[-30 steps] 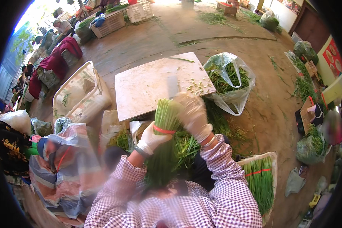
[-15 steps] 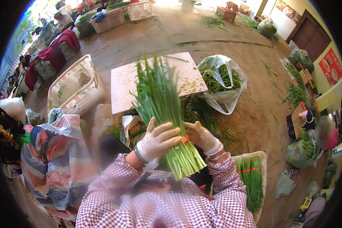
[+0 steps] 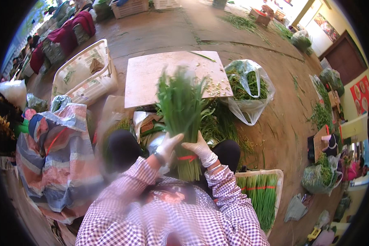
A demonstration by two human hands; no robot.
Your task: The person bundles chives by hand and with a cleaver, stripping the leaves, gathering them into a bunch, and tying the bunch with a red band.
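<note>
Bundle of green chives (image 3: 183, 119) held upright betw. both gloved hands, long axis running up-frame, away from body, leafy tips blurred over pale cutting board (image 3: 151, 74). Left hand (image 3: 167, 147) clasped on stalks from left side; right hand (image 3: 199, 148) gripping from right, at red band (image 3: 187, 158) near cut ends. Both hands level, neither nearer. Clear bag of greens (image 3: 250, 88) to right of board; white basket (image 3: 86, 78) to left; tray of tied chives (image 3: 260, 197) by right elbow
</note>
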